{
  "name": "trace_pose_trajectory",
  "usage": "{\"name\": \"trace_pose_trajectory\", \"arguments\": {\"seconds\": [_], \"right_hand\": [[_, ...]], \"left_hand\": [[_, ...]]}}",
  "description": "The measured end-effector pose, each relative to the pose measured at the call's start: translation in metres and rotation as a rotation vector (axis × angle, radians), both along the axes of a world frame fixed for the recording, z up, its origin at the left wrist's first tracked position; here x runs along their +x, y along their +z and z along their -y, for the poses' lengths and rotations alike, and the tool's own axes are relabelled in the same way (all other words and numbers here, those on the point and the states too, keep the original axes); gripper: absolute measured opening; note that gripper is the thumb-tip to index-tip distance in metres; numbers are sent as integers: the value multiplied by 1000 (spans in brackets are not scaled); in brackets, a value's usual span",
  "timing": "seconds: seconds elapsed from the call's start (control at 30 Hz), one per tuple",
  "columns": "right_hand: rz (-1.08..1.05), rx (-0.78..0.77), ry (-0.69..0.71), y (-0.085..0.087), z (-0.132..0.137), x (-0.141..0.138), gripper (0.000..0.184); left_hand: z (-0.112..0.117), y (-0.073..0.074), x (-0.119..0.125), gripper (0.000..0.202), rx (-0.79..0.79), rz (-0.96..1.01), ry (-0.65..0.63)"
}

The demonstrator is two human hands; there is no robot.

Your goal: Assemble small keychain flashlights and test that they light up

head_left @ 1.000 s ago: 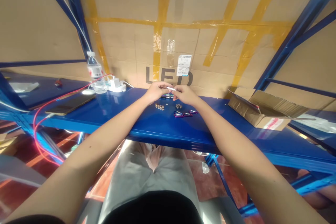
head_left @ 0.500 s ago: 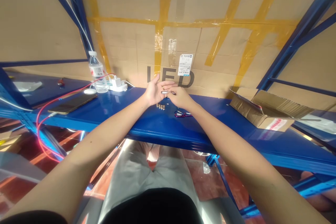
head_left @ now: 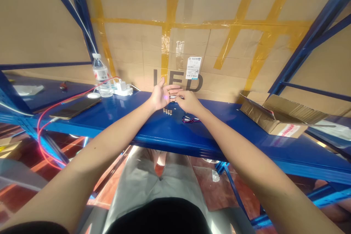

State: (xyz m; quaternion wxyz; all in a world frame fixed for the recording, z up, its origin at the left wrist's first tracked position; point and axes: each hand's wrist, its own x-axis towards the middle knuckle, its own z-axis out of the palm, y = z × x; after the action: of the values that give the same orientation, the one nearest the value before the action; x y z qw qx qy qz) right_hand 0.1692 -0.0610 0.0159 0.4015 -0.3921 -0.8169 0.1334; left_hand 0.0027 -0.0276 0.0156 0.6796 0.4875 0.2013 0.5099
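My left hand (head_left: 161,95) is held palm up above the blue shelf (head_left: 131,124), its fingers spread apart. A small purple glow shows on the palm. My right hand (head_left: 189,103) pinches a small silver cylinder (head_left: 173,97) and points its tip at that palm. Under the hands lie several small brass-coloured cells (head_left: 167,111) in a short row. Purple clips (head_left: 191,119) lie on the shelf just beside my right wrist, partly hidden by it.
A water bottle (head_left: 100,75), a white charger (head_left: 122,88) with a red cable (head_left: 55,111) and a dark phone (head_left: 74,109) sit at the left. An open cardboard box (head_left: 276,119) stands at the right. A taped cardboard sheet marked LED (head_left: 208,40) backs the shelf.
My left hand has let go and turned palm up with fingers spread. My right hand keeps the silver cylinder and now aims it at the palm, where a purple glow appears.
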Motion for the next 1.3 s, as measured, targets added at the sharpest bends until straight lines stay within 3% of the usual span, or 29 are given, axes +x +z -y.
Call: {"name": "trace_pose_trajectory", "arguments": {"seconds": [0.37,0.8,1.3], "right_hand": [[-7,32,36,-1,-2,1,32],[-5,34,21,1,1,-1,25],[4,44,17,1,0,1,31]], "left_hand": [[-6,-3,-4,85,-26,28,-54],[-10,-5,-3,88,-1,24,-22],[-11,-5,-5,83,5,55,-102]]}}
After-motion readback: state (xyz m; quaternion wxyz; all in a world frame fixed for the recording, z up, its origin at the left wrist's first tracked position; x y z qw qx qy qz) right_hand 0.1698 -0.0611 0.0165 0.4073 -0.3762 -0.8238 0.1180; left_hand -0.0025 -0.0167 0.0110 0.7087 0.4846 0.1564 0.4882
